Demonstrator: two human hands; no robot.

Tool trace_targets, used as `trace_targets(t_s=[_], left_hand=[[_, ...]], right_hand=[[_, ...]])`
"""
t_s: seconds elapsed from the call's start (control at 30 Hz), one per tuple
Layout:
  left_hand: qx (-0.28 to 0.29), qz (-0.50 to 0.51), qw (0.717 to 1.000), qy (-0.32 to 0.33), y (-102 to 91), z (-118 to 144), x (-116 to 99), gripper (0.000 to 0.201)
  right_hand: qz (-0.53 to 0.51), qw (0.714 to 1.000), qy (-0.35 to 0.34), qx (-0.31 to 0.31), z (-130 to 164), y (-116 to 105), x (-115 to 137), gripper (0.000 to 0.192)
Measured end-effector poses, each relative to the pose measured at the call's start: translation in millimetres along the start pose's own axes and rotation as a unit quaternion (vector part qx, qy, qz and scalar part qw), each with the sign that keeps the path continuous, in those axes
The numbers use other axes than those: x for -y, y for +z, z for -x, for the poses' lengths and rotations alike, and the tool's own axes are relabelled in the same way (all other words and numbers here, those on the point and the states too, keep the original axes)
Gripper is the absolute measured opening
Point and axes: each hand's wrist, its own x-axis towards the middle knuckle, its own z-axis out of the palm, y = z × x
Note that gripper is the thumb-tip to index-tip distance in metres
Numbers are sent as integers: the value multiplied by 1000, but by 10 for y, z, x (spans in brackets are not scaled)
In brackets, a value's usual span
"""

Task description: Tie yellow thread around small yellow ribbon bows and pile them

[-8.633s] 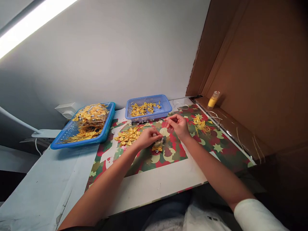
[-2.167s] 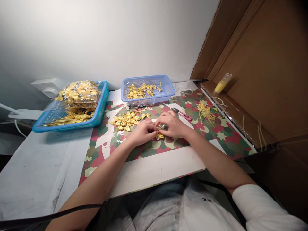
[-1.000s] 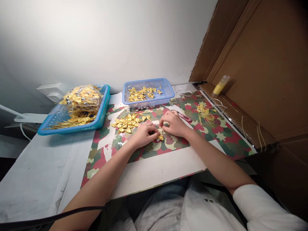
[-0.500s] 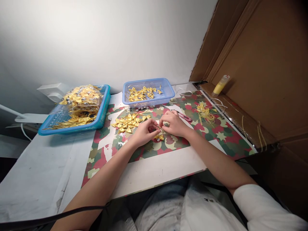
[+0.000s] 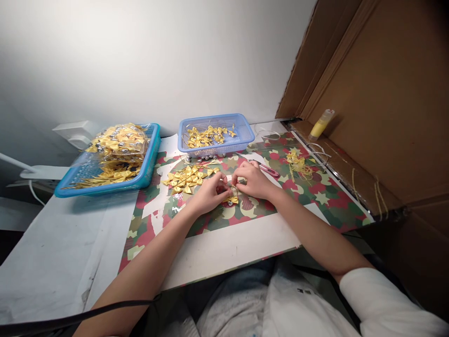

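Yellow bow [image 5: 235, 200] lies crosswise below our fingertips [image 5: 235, 184]; right hand [image 5: 253, 180] pinches its upward cord loop [image 5: 236, 189]; left hand [image 5: 209, 193] grip unclear

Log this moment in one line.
left hand: at thin yellowish cord | right hand: at same cord | between hands: yellow fabric bow
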Motion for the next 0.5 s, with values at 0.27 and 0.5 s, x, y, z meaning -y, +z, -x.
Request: trace_targets(t_s=[0.27, 0.5], left_hand=[[22, -9, 1000, 8, -11, 4, -6, 22], [28, -12, 999, 14, -13, 10, -35, 20]], right_hand=[[6, 1000, 5, -4, -7, 0, -21, 12], [21, 1000, 7, -10, -9, 6, -49, 14]])
